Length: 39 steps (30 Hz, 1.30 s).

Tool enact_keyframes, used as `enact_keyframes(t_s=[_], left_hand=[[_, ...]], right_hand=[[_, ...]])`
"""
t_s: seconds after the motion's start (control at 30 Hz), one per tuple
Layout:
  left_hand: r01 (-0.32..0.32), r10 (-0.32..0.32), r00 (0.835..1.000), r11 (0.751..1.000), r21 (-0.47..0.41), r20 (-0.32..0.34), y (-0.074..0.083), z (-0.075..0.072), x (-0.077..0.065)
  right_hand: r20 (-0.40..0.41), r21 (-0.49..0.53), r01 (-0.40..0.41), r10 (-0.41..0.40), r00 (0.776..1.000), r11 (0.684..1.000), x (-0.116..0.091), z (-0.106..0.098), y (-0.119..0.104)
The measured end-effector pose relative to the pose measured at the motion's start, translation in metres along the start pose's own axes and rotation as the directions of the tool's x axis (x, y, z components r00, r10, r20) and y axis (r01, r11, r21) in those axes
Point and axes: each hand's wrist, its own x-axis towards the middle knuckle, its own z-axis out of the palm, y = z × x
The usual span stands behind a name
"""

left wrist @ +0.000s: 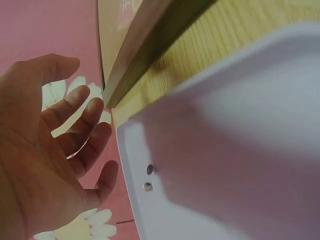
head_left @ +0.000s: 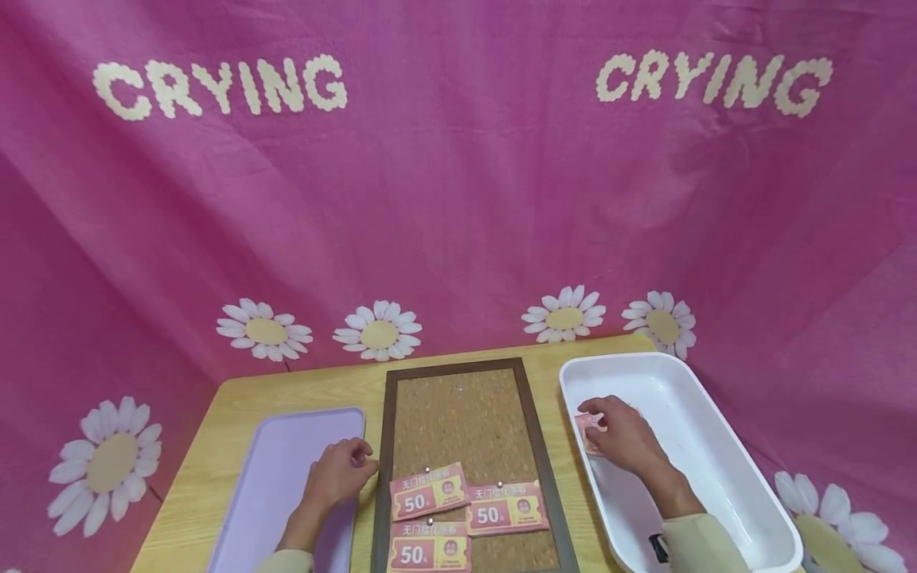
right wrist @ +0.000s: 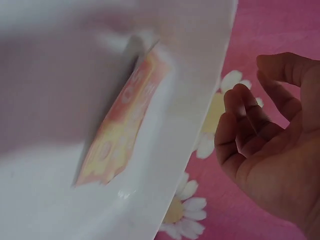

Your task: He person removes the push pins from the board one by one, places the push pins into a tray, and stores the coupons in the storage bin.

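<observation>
My right hand [head_left: 623,434] hovers in the white basin [head_left: 688,422] over a pink and yellow coupon [right wrist: 120,125], its fingers loosely bent around nothing. The coupon leans along the basin's side. Above the right edge of the purple tray [head_left: 279,446] is my left hand [head_left: 337,473], fingers relaxed, holding nothing. Two small metallic pushpins [left wrist: 149,178] lie in that tray in the left wrist view. Between the hands, a framed corkboard [head_left: 458,414] bears three coupons marked 50: an upper left one [head_left: 428,491], a right one [head_left: 507,509] and a lower left one [head_left: 430,549], each with a pin at its top.
All of this stands on a light wooden table [head_left: 315,394]. A pink curtain [head_left: 458,199] with daisies and lettering hangs behind and at both sides. The corkboard's dark frame [head_left: 387,446] rises beside the purple tray.
</observation>
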Motion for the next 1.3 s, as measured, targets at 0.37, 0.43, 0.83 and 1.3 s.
enact_keyframes(t_s=[0.37,0.43,0.83,1.3], left_hand=[[-0.035,0.037,0.999,0.997,-0.065,0.024,0.009,0.012,-0.006],[-0.041,0.043,0.998,0.997,-0.07,0.034,0.01,0.012,-0.007],[-0.07,0.073,0.996,0.996,-0.047,0.052,0.019,0.021,-0.005],[-0.061,0.06,0.995,0.998,0.017,0.082,0.021,0.028,-0.007]], right_hand=[[0.069,0.069,-0.028,0.023,0.997,0.997,0.0,0.017,-0.035],[0.079,0.073,-0.029,0.023,0.997,0.997,0.001,0.02,-0.041],[0.145,0.042,-0.041,0.034,0.989,0.998,0.006,0.039,-0.081],[0.236,0.11,0.03,-0.055,0.97,0.993,0.009,0.07,-0.091]])
